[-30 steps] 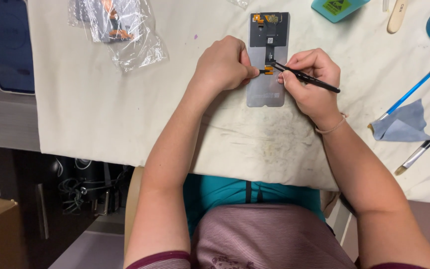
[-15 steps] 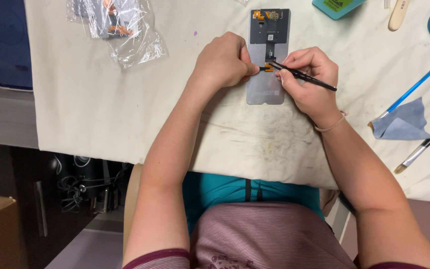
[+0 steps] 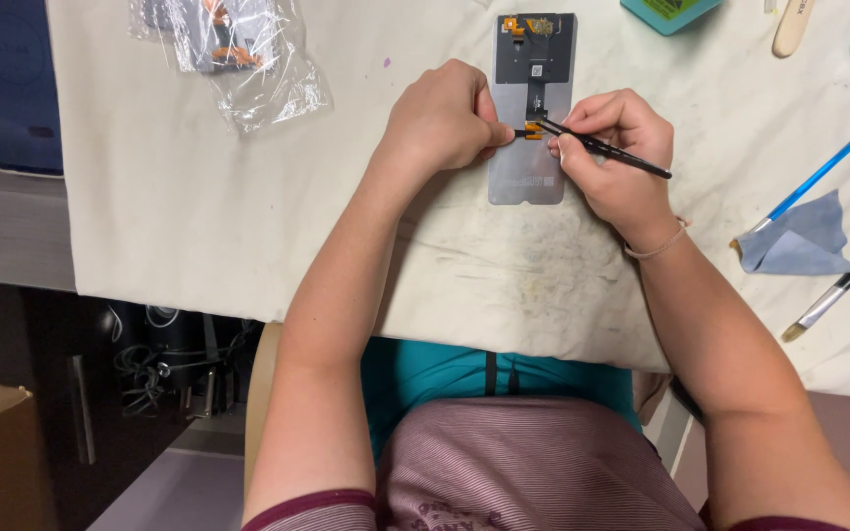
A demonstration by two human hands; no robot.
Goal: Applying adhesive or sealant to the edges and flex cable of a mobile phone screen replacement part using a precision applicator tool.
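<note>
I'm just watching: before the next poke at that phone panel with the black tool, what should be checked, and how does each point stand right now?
1. Grey phone panel lies flat on the cloth: ok.
2. Left hand steadies the panel's edge: ok.
3. Right hand grips the black tool like a pen: ok.
4. Tool tip meets the orange connector: ok.
5. Connector seated: cannot tell.
6. Brushes lie apart from the work: ok.

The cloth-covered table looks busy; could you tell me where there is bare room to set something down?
Bare cloth lies between the plastic bag and the left hand. It is crowded right of the right hand: brushes, blue rag.
</note>
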